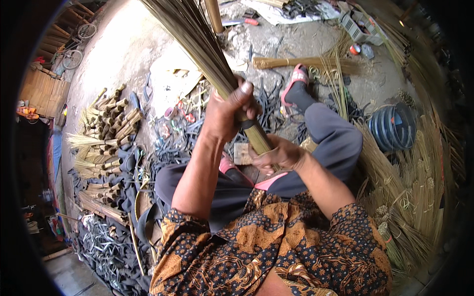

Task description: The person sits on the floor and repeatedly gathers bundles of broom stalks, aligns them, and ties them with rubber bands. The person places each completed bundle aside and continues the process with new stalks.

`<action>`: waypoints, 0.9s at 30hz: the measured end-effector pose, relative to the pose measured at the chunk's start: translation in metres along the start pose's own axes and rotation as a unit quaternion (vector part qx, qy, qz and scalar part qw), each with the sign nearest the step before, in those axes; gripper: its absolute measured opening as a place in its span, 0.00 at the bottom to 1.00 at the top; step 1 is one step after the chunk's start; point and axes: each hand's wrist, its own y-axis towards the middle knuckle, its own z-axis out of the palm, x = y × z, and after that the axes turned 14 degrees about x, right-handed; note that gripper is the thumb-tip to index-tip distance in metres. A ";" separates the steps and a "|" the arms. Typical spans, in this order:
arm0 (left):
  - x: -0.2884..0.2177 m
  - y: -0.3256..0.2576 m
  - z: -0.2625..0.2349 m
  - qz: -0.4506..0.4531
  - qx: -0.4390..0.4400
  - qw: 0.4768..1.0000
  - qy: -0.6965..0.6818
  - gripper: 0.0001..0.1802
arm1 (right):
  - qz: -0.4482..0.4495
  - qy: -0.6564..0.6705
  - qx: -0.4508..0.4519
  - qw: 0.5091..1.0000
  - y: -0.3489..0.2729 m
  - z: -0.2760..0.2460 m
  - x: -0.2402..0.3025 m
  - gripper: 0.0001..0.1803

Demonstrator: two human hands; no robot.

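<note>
A long broom of thin stiff sticks (207, 52) slants across the middle, its loose ends fanning toward the upper left. My left hand (227, 112) is wrapped round its handle part, thumb lying along the sticks. Just below that hand a dark band (248, 124) circles the bundle. Near the handle's lower end my right hand (282, 154) is closed round it, above my lap. Beside the lower end, a wooden block (242, 154) rests on the ground between my legs.
Short-handled stick bundles (111, 121) are piled at the left. Black rubber strips (266, 106) litter the floor ahead. A stick bundle (291, 62) lies beyond my foot. At the right are a blue bucket (392, 127) and long loose sticks (422, 172). A red-handled knife (251, 21) lies far off.
</note>
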 end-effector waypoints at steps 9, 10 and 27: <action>0.018 0.014 0.028 -0.018 -0.163 0.973 0.165 0.20 | 0.015 -0.448 -0.340 0.827 0.011 -0.004 -0.015 0.23; 0.022 0.011 0.028 -0.028 -0.125 0.984 0.127 0.20 | 0.002 -0.428 -0.300 0.853 0.010 -0.004 -0.016 0.18; 0.139 -0.042 -0.050 -0.043 -0.204 0.944 0.256 0.18 | 0.001 -0.251 -0.313 0.916 -0.071 -0.136 -0.062 0.42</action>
